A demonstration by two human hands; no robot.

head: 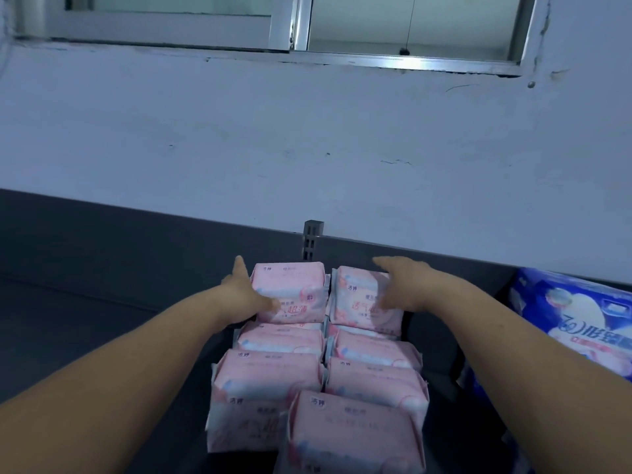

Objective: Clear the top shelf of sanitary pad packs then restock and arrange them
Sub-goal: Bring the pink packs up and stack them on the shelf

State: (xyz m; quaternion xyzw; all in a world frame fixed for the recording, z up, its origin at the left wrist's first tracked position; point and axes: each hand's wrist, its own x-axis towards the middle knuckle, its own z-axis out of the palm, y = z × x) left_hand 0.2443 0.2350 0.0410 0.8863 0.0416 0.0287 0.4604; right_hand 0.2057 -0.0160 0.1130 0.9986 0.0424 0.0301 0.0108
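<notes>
Pink pad packs (pixel 290 292) (two rows) between open hands (pixel 244 290)

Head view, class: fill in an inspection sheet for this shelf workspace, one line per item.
Surface: dark top shelf, bare on the left side.
Job's things: pink pad packs in two columns running front to back; one more pack sits nearest the camera, askew.
Clutter: blue pack at the right edge, partly out of frame.
Hands: left hand flat against the left side of the rear left pack; right hand over the rear right pack, fingers spread.
Cables: thin cord hanging at the window.
Surroundings: scuffed white wall, window above, slotted shelf upright.
</notes>
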